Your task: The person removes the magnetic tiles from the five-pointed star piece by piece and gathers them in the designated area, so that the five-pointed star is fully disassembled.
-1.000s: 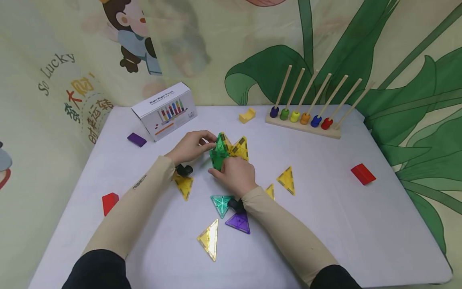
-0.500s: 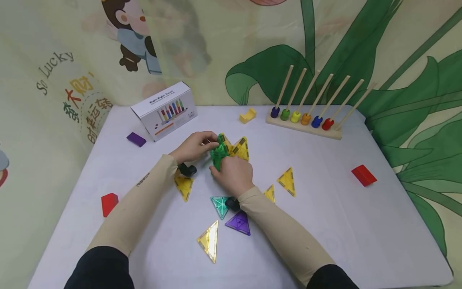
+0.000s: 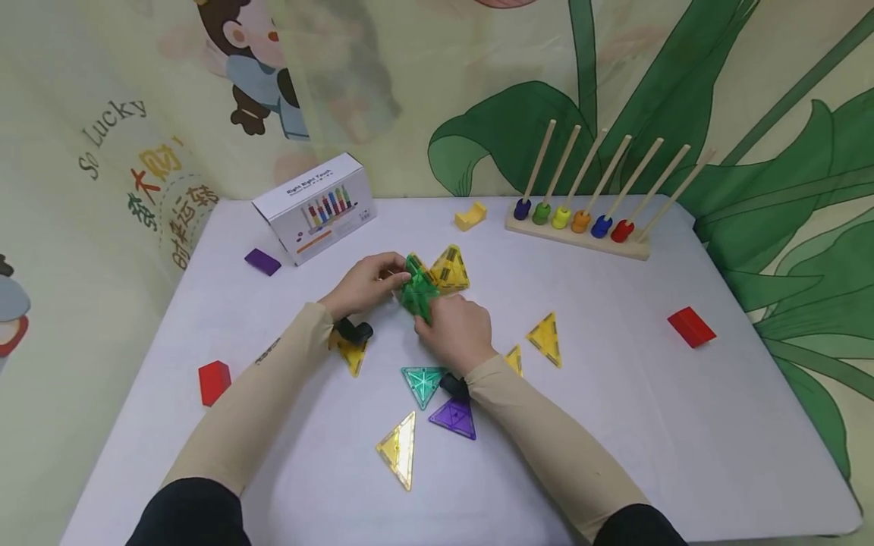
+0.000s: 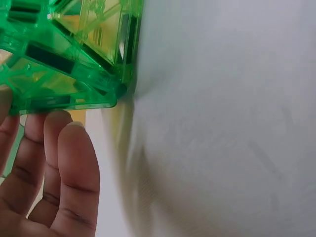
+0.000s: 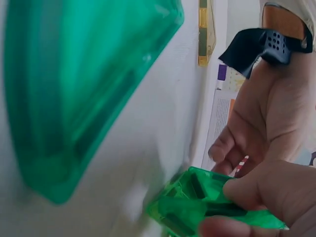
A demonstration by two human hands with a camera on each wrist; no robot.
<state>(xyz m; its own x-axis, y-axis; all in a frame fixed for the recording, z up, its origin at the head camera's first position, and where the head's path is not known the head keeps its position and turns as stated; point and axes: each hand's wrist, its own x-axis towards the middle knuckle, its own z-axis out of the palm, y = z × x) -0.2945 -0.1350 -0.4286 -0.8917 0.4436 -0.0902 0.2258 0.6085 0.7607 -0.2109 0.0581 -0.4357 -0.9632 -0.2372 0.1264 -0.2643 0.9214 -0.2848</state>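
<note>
Translucent green magnetic tiles (image 3: pixel 418 292), joined together, stand mid-table with yellow magnetic tiles (image 3: pixel 451 269) right behind them. My left hand (image 3: pixel 369 284) holds the green piece at its far left edge, thumb and fingertips on it. From the near right, my right hand (image 3: pixel 457 330) pinches the same piece; its thumb (image 5: pixel 247 192) lies on the green plastic in the right wrist view. Nearer me lie a teal triangle tile (image 3: pixel 423 385), a purple triangle tile (image 3: pixel 456 418) and a pale yellow triangle tile (image 3: pixel 399 451). The right hand's curled fingers are partly hidden.
Yellow triangle tiles lie right (image 3: pixel 545 340) and left (image 3: pixel 353 356) of the hands. A white box (image 3: pixel 321 208) and a wooden peg stand (image 3: pixel 580 233) stand at the back. Red blocks (image 3: pixel 692 327), a purple block (image 3: pixel 262 262) and a yellow arch block (image 3: pixel 470 217) sit around.
The green piece has tilted and turned between my hands. The yellow tiles behind it have shifted and now form one peak. My right hand has moved slightly right.
</note>
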